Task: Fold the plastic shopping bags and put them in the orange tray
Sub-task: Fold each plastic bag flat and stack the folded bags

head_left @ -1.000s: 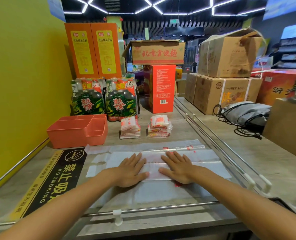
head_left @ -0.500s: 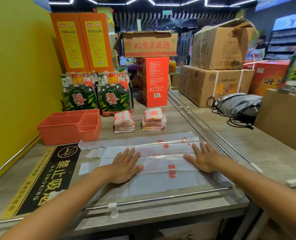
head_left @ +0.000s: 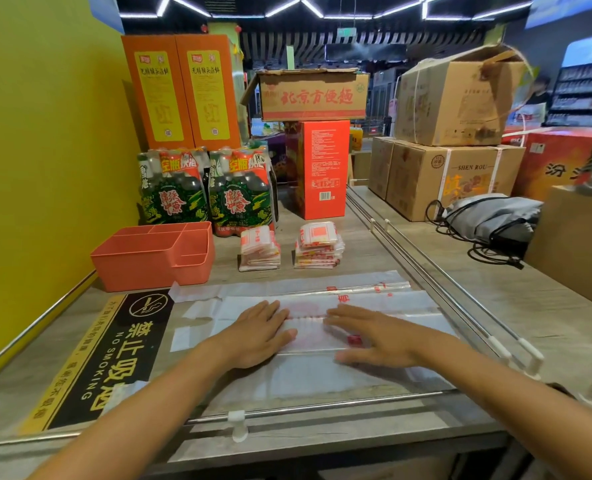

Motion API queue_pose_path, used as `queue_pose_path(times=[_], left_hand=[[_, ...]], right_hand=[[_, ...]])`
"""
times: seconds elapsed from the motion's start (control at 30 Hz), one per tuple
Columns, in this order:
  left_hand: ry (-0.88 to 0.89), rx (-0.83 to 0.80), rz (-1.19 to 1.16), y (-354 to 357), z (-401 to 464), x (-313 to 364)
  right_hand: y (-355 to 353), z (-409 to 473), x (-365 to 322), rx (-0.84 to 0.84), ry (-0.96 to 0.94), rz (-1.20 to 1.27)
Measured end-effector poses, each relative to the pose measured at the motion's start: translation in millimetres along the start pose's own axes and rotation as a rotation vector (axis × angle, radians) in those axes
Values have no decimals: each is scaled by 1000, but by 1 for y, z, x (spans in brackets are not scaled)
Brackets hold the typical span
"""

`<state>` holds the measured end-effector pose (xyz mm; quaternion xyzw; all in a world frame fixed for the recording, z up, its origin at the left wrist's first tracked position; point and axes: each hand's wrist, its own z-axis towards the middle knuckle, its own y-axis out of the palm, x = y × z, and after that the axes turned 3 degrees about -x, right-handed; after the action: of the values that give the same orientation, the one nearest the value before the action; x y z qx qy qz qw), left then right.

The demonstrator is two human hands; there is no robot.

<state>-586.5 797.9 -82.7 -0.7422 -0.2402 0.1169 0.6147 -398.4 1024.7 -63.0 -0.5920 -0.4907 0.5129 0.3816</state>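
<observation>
The left hand [head_left: 258, 336] lay flat, fingers straight and close together, pressing down on the translucent white plastic shopping bag with red print [head_left: 322, 372] spread across the grey wood-grain counter [head_left: 408, 258]; the right hand [head_left: 374, 337] lay flat on the same bag just beside it, fingers straight and pointing toward the left hand, gripping nothing; a narrow strip of bag showed between the two sets of fingertips. The bag lay lengthwise across the counter, folded into long bands, its handles toward the black and yellow no-smoking sticker [head_left: 107, 358]; a second flattened clear plastic bag [head_left: 287, 287] lay just beyond it. Farther back stood two small stacks of folded bags, one on the left [head_left: 259, 249] and one on the right [head_left: 318, 245], well apart from the hands. The orange plastic tray with compartments [head_left: 156, 256] sat at the far left against the yellow wall [head_left: 45, 150], near the sticker; nothing could be seen inside it. Behind the tray stood packs of dark bottles [head_left: 204, 192].
</observation>
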Motion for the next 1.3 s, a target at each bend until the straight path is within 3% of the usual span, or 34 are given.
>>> queue_pose_path(times=[0.5,0.77,0.97,1.13,1.3], left_hand=[[233,131,-61,-23,-15,1],[138,-39,-89,-62,-44,-26],[-32,-131,-96,-98,-51,-68],[-183,-163,-223,-102,-46,-91],[-224,-247,-187,-111,-50,-100]], right_hand=[[-6,2,-2,179,-6,-154],[-44,-11,13,131,37,-76],[-69,-12,30,137,80,22],[-68,-1,48,162,170,57],[-57,9,58,228,231,2]])
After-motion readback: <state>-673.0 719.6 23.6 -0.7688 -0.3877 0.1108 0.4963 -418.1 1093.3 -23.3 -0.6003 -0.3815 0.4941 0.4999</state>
